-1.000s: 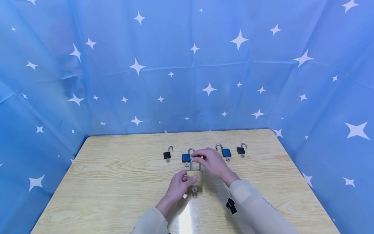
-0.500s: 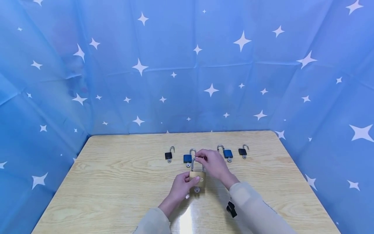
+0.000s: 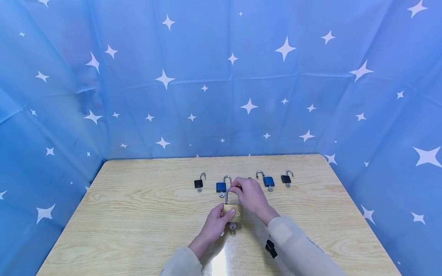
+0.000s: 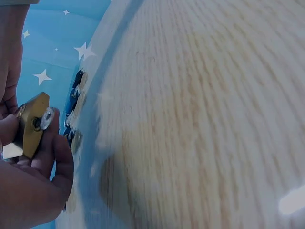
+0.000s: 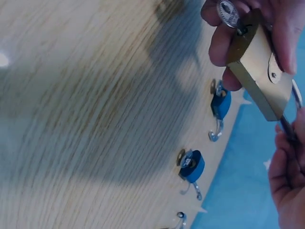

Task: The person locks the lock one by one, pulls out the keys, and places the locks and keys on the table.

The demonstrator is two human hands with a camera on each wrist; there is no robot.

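Note:
A brass padlock (image 3: 237, 208) is held upright over the table between both hands, its steel shackle (image 3: 226, 196) rising from the top. My left hand (image 3: 214, 225) grips the body, thumb across the front and fingers behind. At the top of the shackle, my right hand (image 3: 251, 196) pinches the metal between thumb and fingers, hiding part of the bend. A round-headed key (image 3: 233, 226) sticks out of the padlock's underside; the right wrist view shows that key (image 5: 228, 13) close up, with a small metal cover (image 5: 274, 74) on the body's face.
Behind the hands, a row of padlocks with raised shackles and keys lies on the wooden table (image 3: 138, 222): a black one (image 3: 198, 184), a blue one (image 3: 221, 187), another blue one (image 3: 268, 181) and a black one (image 3: 286, 179). A blue star-patterned curtain (image 3: 207, 126) surrounds the table.
The brass padlock has sunk slightly with both hands still on it. A small bit of metal now shows behind the right hand. The head view has shifted a little.

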